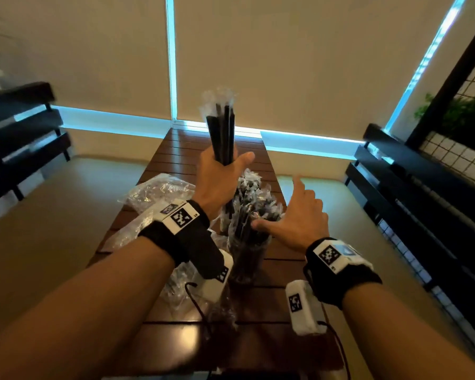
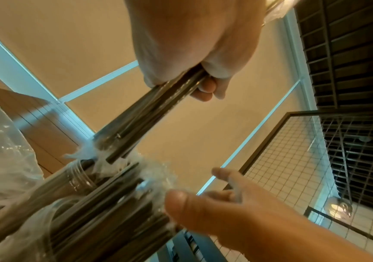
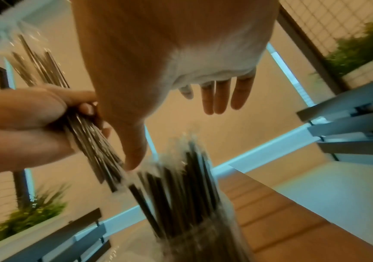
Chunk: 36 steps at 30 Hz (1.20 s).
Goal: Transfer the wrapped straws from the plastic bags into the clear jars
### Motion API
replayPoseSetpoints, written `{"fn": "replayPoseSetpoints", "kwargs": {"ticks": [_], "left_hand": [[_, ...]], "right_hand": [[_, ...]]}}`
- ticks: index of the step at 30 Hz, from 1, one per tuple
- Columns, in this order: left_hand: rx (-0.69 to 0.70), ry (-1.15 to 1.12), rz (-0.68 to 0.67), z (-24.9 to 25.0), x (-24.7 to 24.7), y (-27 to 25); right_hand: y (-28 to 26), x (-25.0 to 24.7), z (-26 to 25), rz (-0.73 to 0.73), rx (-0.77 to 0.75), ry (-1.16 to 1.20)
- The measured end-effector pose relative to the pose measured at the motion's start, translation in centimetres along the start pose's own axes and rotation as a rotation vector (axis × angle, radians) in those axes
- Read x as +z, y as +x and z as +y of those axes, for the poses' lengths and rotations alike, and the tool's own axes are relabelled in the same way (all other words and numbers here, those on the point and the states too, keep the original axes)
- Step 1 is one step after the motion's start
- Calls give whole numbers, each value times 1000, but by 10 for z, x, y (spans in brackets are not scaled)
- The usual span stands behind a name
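My left hand (image 1: 222,167) grips a bundle of black straws in clear wrappers (image 1: 221,127), held upright above the table. Below it stands a clear jar (image 1: 246,260) packed with several wrapped straws (image 1: 251,204). My right hand (image 1: 295,212) is open beside the jar's straws, fingers spread, and its thumb touches their wrappers. In the left wrist view the bundle (image 2: 149,113) points down at the jar's threaded neck (image 2: 79,177). The right wrist view shows my straight fingers (image 3: 216,95) and the jar (image 3: 203,237), blurred.
Crumpled clear plastic bags (image 1: 157,189) lie on the slatted wooden table (image 1: 284,272) to the left of the jar, with more plastic (image 1: 181,289) under my left wrist. Dark benches (image 1: 412,187) flank the table on both sides. A wire grid panel (image 1: 466,149) stands at right.
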<state>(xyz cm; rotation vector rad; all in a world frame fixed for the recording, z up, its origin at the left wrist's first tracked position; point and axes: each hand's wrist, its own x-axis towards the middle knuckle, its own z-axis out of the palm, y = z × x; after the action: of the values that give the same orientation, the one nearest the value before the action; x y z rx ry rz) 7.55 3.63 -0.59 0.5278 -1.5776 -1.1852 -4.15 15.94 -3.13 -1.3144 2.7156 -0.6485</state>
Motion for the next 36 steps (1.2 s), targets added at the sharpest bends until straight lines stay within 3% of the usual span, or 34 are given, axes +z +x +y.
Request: {"fn": "replayPoseSetpoints", "kwargs": {"ticks": [4,6,11,19,27,32,36], "left_hand": [[-37,44,-34,-22,17,0],[-71,37,-19,-33,20,0],[-122,2,-28,-60,20,0],[-268,-275,34,-58,22,13],[-298,-18,-89,-108,20,-26],[-100,213,-157,-123,15,-38],[-193,251,-219,-137,2,-44]], "right_hand": [[5,45,25,-264,112,96],[10,73,32,-293,117,197],[21,118,40,-211,24,307],[19,122,35,-52,52,480],[15,119,26,-129,30,562],[16,125,26,-57,94,584],[14,128,27,-37,98,646]]}}
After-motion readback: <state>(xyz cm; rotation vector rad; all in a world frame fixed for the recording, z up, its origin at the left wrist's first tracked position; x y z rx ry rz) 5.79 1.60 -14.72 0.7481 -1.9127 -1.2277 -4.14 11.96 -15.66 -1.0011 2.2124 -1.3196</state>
